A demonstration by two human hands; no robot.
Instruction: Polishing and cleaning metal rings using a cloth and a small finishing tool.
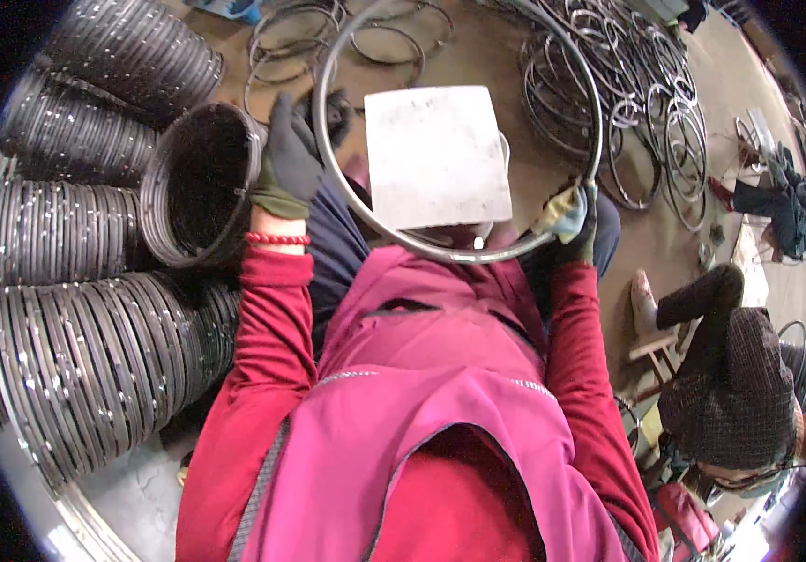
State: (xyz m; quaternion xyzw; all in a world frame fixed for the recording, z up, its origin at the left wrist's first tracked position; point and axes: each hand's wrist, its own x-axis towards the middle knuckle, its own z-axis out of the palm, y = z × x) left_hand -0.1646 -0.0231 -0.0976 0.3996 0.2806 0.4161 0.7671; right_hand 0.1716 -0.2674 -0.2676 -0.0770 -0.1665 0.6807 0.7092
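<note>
Gloved fingers point(281, 114) on grey hoop point(455, 256), pale panel point(438, 155); stacked black rings point(103, 361)

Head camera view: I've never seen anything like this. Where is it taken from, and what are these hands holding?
There is no robot here: a person wears a wide-angle camera on the head, so you look down past their own red sleeves. The left hand, in a dark grey glove, is at the left side of a large, shiny grey ring; whether it grips is unclear. The right hand holds a tan-and-blue cloth against the ring's lower right. Below the ring is a white, squarish board. Bundled black rings are stacked at the left; loose dark rings lie at the upper right.
</note>
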